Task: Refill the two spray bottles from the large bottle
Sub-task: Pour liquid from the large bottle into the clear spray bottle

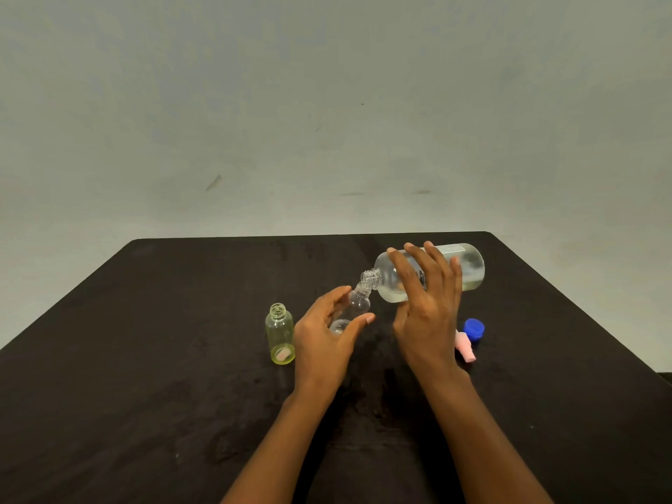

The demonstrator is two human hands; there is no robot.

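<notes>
My right hand grips the large clear bottle, tipped on its side with its open neck pointing left and down. The neck meets the mouth of a small clear spray bottle, which my left hand holds tilted between thumb and fingers. A little clear liquid lies in the small bottle's bottom. To the left, a second small bottle, yellow-tinted and uncapped, stands upright on the black table.
A blue cap and a pink spray head lie on the table just right of my right wrist. The table's far edge runs close behind the large bottle, with a pale wall beyond.
</notes>
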